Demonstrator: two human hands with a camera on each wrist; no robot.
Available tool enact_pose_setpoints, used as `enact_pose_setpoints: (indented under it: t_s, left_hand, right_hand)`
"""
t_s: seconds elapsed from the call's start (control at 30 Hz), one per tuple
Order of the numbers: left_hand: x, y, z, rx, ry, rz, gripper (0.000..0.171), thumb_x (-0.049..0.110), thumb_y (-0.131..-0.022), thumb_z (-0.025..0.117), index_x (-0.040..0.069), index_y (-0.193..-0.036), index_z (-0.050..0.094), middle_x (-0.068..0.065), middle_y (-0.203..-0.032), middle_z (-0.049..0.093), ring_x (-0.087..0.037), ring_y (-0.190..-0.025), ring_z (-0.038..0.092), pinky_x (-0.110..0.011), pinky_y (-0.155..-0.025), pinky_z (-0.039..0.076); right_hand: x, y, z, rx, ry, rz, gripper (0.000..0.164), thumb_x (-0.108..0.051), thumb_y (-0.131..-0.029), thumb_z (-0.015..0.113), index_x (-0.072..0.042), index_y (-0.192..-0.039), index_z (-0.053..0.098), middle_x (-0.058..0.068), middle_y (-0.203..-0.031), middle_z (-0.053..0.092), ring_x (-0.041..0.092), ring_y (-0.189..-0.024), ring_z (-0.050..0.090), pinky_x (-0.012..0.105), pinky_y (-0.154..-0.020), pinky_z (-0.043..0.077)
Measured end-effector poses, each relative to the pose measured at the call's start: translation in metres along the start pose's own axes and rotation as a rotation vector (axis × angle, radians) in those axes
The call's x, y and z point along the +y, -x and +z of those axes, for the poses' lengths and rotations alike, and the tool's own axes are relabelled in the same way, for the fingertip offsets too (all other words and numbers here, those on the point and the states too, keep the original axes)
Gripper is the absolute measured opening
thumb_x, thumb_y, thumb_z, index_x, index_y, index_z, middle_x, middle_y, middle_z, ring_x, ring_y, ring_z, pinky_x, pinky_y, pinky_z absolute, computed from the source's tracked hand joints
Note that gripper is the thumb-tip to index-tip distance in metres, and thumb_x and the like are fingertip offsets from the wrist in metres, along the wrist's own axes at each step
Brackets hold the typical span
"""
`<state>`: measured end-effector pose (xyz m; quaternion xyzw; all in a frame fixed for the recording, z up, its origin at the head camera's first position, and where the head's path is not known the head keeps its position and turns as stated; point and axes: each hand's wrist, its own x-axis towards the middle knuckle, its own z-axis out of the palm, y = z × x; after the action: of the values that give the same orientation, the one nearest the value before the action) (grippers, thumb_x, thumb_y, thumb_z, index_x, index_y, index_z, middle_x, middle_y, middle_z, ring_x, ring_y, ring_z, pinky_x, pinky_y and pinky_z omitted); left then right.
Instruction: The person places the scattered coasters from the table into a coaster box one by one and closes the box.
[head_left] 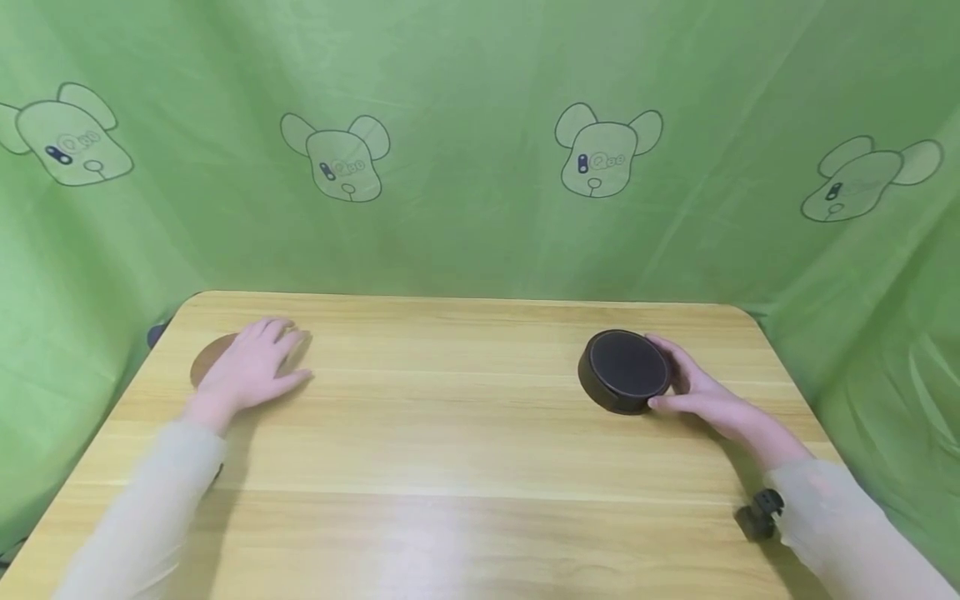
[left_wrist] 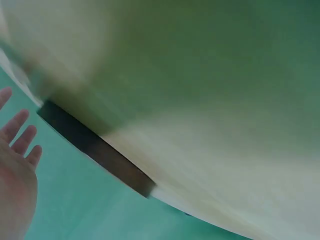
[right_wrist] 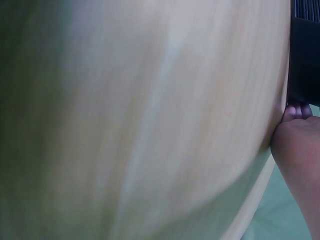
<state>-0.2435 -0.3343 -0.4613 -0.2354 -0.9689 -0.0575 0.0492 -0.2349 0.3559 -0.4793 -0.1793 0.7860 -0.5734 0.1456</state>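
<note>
A black, low round case (head_left: 628, 364) with a flat top sits at the right of the table. My right hand (head_left: 705, 398) grips its right side, thumb at the front edge and fingers round the back. In the right wrist view, its dark side (right_wrist: 305, 60) shows ribbing at the top, beside the fingers. Over at the left, a brown round disc (head_left: 210, 360) lies on the table, partly hidden by my left hand (head_left: 251, 367). That hand is spread above it. From the left wrist view, the disc's dark edge (left_wrist: 100, 150) appears apart from the fingertips.
A light wood table (head_left: 427, 433) with rounded far corners spans the space. Green curtain (head_left: 480, 233) with printed bear heads hangs behind and at both sides. A small black device (head_left: 759, 515) is at the right sleeve's cuff. Something dark blue (head_left: 156, 335) peeks past the left edge.
</note>
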Motion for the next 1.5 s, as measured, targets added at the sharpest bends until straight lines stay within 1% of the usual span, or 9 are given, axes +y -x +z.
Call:
enact_pose_setpoints:
  t_s: [0.07,0.17,0.3,0.47,0.7,0.97,1.07,1.23,1.5]
  left_hand:
    - [-0.004,0.006,-0.002,-0.002,0.002,-0.014,0.067,0.046,-0.097,0.069,0.001,-0.145,0.058,-0.031,-0.147,0.054,-0.053,-0.139,0.047,-0.068,-0.117,0.039]
    - [-0.010,0.014,-0.003,0.008,0.006,-0.035,0.069,0.046,-0.095,0.072,0.001,-0.145,0.058,-0.031,-0.147,0.054,-0.053,-0.138,0.047,-0.070,-0.116,0.039]
    - [-0.018,0.025,-0.005,0.036,0.044,-0.078,0.071,0.046,-0.092,0.076,0.002,-0.146,0.058,-0.032,-0.147,0.052,-0.054,-0.138,0.045,-0.070,-0.116,0.035]
    - [-0.029,0.035,-0.006,0.065,0.074,-0.112,0.073,0.045,-0.089,0.079,0.002,-0.144,0.058,-0.032,-0.146,0.051,-0.055,-0.137,0.044,-0.070,-0.116,0.033]
    - [-0.042,0.047,-0.006,0.079,0.087,-0.153,0.078,0.046,-0.085,0.083,-0.001,-0.142,0.058,-0.034,-0.144,0.051,-0.055,-0.135,0.044,-0.071,-0.114,0.034]
    - [-0.053,0.057,-0.006,0.086,0.097,-0.201,0.087,0.047,-0.079,0.087,-0.002,-0.144,0.054,-0.037,-0.140,0.051,-0.056,-0.132,0.045,-0.073,-0.108,0.037]
    - [-0.055,0.058,-0.007,0.079,0.109,-0.209,0.089,0.046,-0.078,0.087,-0.003,-0.145,0.053,-0.038,-0.141,0.051,-0.056,-0.132,0.045,-0.073,-0.107,0.037]
    - [-0.057,0.057,-0.008,0.036,0.109,-0.232,0.094,0.048,-0.079,0.087,-0.003,-0.148,0.050,-0.039,-0.144,0.048,-0.058,-0.133,0.043,-0.075,-0.107,0.038]
    - [-0.059,0.056,-0.007,-0.010,0.116,-0.240,0.099,0.050,-0.082,0.085,-0.006,-0.152,0.044,-0.040,-0.145,0.047,-0.059,-0.133,0.044,-0.077,-0.107,0.039]
  right_hand:
    - [0.000,0.000,0.000,0.002,0.003,0.009,0.102,0.010,-0.088,0.070,-0.008,-0.170,0.011,0.010,-0.169,0.027,-0.022,-0.136,0.037,-0.001,-0.107,0.031]
    - [-0.001,0.000,0.000,0.000,0.003,0.029,0.103,0.009,-0.088,0.070,-0.009,-0.170,0.011,0.024,-0.173,0.015,-0.023,-0.135,0.035,-0.002,-0.107,0.030]
    - [-0.002,0.001,-0.001,-0.002,0.004,0.051,0.104,0.007,-0.088,0.071,-0.012,-0.171,0.010,0.032,-0.173,0.006,-0.022,-0.134,0.033,-0.003,-0.107,0.028]
    - [-0.002,0.001,-0.001,0.001,0.004,0.058,0.105,0.007,-0.088,0.071,-0.012,-0.171,0.010,0.031,-0.173,0.007,-0.023,-0.134,0.033,-0.003,-0.106,0.028]
    - [-0.001,0.000,-0.001,0.002,-0.006,0.032,0.103,0.009,-0.088,0.070,-0.010,-0.170,0.011,0.018,-0.171,0.022,-0.022,-0.135,0.036,-0.002,-0.107,0.030]
    - [-0.001,0.000,-0.001,0.003,-0.010,0.029,0.103,0.009,-0.088,0.070,-0.011,-0.170,0.012,0.012,-0.170,0.025,-0.022,-0.136,0.036,-0.001,-0.108,0.029]
    - [-0.002,0.000,-0.001,0.003,-0.009,0.033,0.103,0.009,-0.088,0.070,-0.010,-0.170,0.012,0.015,-0.170,0.023,-0.022,-0.136,0.035,-0.001,-0.108,0.029]
    - [-0.003,0.000,-0.001,0.001,-0.009,0.052,0.103,0.008,-0.089,0.070,-0.012,-0.171,0.011,0.025,-0.173,0.013,-0.022,-0.135,0.034,-0.002,-0.107,0.029]
    - [-0.004,0.001,-0.001,0.000,-0.009,0.062,0.103,0.008,-0.088,0.070,-0.013,-0.171,0.011,0.027,-0.173,0.010,-0.022,-0.135,0.034,-0.002,-0.106,0.028]
